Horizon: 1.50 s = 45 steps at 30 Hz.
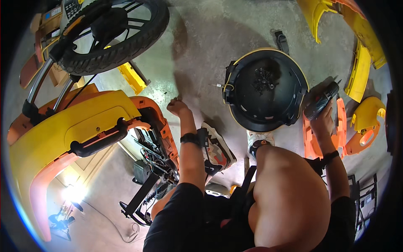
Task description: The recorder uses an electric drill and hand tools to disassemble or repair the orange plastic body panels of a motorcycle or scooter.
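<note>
My right hand [323,122] is wrapped round a dark cordless drill [321,102], whose bit points up and away to the right. Below the drill lies an orange plastic panel [310,136]. My left hand [179,108] is closed, its fingers curled over the floor beside the orange inner frame [161,115] of a yellow scooter [98,119] lying on its side. Whatever those fingers may hold is too small to make out. Between my hands rests an upturned black helmet [252,110] with a yellow rim. Several small dark screws [264,80] are gathered inside it.
The scooter's front wheel [157,25] juts out at the upper left. Yellow panels [362,69] and an orange-yellow cover [366,122] lie far right; another yellow piece [132,77] is behind the scooter. A bright lamp [74,192] and its cable occupy the lower left.
</note>
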Available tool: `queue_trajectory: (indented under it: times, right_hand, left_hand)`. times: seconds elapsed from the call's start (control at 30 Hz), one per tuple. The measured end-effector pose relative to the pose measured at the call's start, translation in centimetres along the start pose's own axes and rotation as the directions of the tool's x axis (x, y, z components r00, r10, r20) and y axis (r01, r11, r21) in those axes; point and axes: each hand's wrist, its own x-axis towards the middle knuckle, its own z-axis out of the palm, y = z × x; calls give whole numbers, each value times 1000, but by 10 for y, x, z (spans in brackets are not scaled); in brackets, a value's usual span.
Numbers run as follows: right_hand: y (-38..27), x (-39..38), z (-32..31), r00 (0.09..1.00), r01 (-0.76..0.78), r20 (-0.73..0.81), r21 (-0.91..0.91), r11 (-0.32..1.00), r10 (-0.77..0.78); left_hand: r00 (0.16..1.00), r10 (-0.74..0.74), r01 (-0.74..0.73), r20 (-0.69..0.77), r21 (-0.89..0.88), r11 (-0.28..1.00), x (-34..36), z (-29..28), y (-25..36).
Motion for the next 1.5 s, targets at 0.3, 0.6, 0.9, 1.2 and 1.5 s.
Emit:
queue_trajectory:
  times: [0.3,0.6,0.9,1.2,1.5]
  right_hand:
    - [1,1,-1,998,40,-41,35,999,-38]
    - [-3,0,-5,999,26,-28,10,1000,-26]
    - [-2,-2,-9,991,109,-84,72,991,-102]
    - [-6,-7,-18,999,45,-3,99,994,-45]
    - [-8,-27,-35,932,306,-290,303,902,-219]
  left_hand:
    - [988,55,-14,-146,267,964,-2,27,39]
    - [969,189,-78,-161,527,847,11,37,52]
    - [901,-137,2,413,311,950,-65,14,102]
    - [273,23,-290,962,60,955,-257,-41,189]
    - [400,-261,427,878,73,901,-177,-307,232]
